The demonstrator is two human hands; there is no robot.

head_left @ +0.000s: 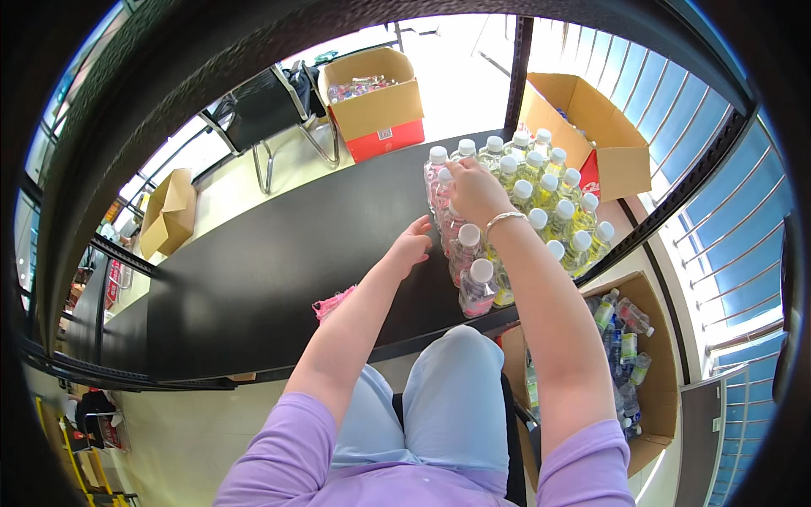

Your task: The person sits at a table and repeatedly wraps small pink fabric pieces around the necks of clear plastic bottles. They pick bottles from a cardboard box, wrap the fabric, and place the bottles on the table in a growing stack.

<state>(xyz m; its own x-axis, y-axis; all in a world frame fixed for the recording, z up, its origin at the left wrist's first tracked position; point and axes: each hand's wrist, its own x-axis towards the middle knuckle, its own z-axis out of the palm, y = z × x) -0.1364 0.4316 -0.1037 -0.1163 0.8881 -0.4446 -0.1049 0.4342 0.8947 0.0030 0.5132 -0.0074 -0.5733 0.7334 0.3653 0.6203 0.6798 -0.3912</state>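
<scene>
Rows of clear plastic bottles with white caps stand packed together at the right end of the black table. Pink-labelled bottles form the left column, and bottles with yellow-green labels fill the rows to its right. My right hand, with a bracelet at the wrist, reaches over the left column. Its fingers close around the upper part of a pink-labelled bottle near the far end, which they partly hide. My left hand is beside the same column with its fingers stretched toward it, holding nothing.
A bundle of pink strings lies near the table's front edge by my left forearm. Cardboard boxes with items stand beyond the table, another box at far right. A box of bottles sits at lower right. Dark metal posts frame the table.
</scene>
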